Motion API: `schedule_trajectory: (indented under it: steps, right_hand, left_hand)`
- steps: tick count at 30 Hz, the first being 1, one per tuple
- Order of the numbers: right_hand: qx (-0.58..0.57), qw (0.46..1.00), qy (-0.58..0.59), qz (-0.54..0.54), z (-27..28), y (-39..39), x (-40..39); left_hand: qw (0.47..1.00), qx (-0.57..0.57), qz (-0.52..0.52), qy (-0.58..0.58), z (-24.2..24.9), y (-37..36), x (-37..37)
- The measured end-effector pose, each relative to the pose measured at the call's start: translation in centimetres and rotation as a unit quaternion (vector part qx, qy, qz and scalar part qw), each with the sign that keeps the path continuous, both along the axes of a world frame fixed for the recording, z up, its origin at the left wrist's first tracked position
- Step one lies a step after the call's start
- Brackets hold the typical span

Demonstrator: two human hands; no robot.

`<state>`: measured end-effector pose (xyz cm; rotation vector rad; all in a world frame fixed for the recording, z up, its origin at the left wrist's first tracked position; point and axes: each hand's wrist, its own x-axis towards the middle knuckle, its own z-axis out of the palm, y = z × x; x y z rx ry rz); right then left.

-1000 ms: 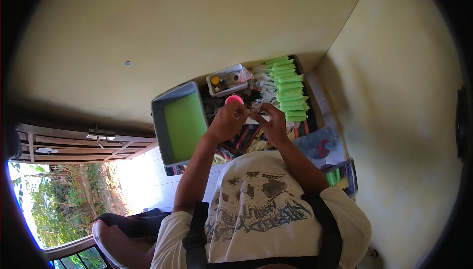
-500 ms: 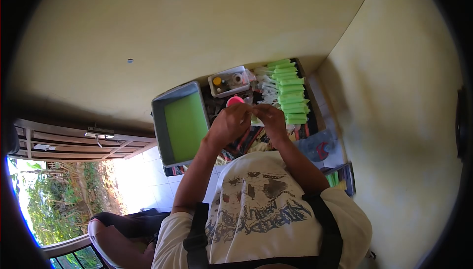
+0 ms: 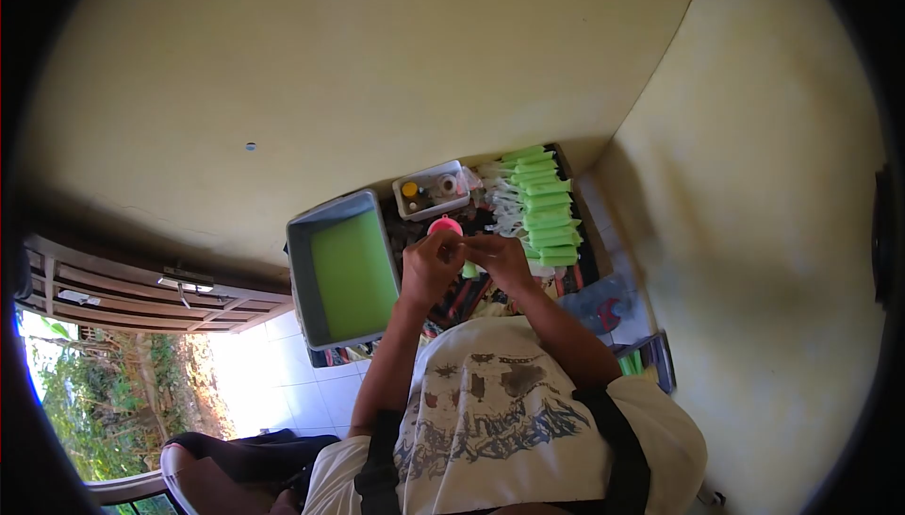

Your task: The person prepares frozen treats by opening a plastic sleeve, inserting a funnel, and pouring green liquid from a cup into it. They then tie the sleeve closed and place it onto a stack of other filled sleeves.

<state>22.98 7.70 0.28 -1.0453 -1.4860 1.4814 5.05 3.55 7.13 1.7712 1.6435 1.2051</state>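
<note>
My left hand (image 3: 431,268) and my right hand (image 3: 501,263) meet in front of my chest, fingertips pinched close together. What they pinch is too small to make out; a bit of green (image 3: 469,271) shows just below and between them. Right behind my left hand is a pink funnel (image 3: 445,224). A grey tub (image 3: 297,273) of green liquid (image 3: 353,270) stands to the left. On the right lies a row of filled green bags (image 3: 549,208) with clear, twisted ends.
A small white tray (image 3: 432,192) with a yellow-capped bottle and a tape roll is behind the funnel. A large clear bottle (image 3: 596,306) and a dark crate (image 3: 666,361) are at the right. Another person's leg (image 3: 212,482) shows at the lower left.
The view has shifted, so the table and its objects appear lower. Both hands remain together, with the fingers of my right hand now straighter.
</note>
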Motion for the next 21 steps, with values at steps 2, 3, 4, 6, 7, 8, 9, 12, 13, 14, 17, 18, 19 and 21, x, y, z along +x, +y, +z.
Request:
schedule_trajectory:
  steps: [2,3,4,6,7,8,9,12,13,14,17,18,19,21]
  right_hand:
    - [0.053,0.998,-0.025,-0.027,-0.2,-0.2,-0.4]
    - [0.030,0.998,-0.033,-0.033,-0.2,-0.3,-0.4]
    - [0.008,0.998,-0.040,-0.037,-0.2,-0.2,-0.5]
    - [0.049,0.995,-0.068,-0.053,-0.2,0.0,-0.8]
    - [0.111,0.988,-0.087,-0.064,-0.4,0.1,-0.9]
    - [0.170,0.977,-0.106,-0.077,-0.7,0.0,-1.0]
    - [0.150,0.982,-0.100,-0.049,-0.8,0.0,-1.0]
    - [0.058,0.996,-0.049,0.048,-1.2,0.6,-0.8]
    - [0.039,0.994,-0.072,0.077,-1.1,0.8,-0.5]
    - [0.021,0.990,-0.094,0.107,-1.1,1.1,0.0]
    - [0.003,0.991,-0.034,0.126,-2.8,1.0,-0.1]
    - [0.003,0.993,0.006,0.120,-2.9,0.7,-0.4]
    - [0.001,0.995,0.018,0.099,-3.0,0.2,-0.7]
    - [0.000,0.998,0.042,0.057,-2.3,-0.5,-1.3]
  left_hand:
    - [1.000,0.011,0.002,0.000,-0.8,0.1,-0.1]
    - [1.000,0.008,0.002,0.002,-1.1,0.0,-0.2]
    - [1.000,0.007,0.003,0.005,-1.3,0.0,-0.3]
    - [1.000,0.016,0.009,0.000,-1.9,-0.1,-0.1]
    - [1.000,0.021,0.013,-0.003,-2.2,-0.2,0.0]
    - [0.999,0.029,0.021,0.013,-2.5,-0.3,-0.1]
    - [0.999,0.038,0.027,0.028,-2.7,-0.3,-0.2]
    - [0.999,0.034,0.022,0.028,-3.1,-0.7,-0.4]
    - [0.999,0.027,0.016,0.020,-3.2,-0.8,-0.5]
    - [0.999,0.030,0.014,0.021,-3.3,-1.0,-0.5]
    - [0.999,0.011,0.030,-0.005,-4.0,-1.6,-0.6]
    - [0.998,-0.014,0.050,-0.032,-4.3,-1.9,-0.5]
    - [0.995,-0.039,0.072,-0.059,-4.6,-2.1,-0.5]
    - [0.981,-0.148,0.071,-0.107,-4.8,-2.2,-1.1]
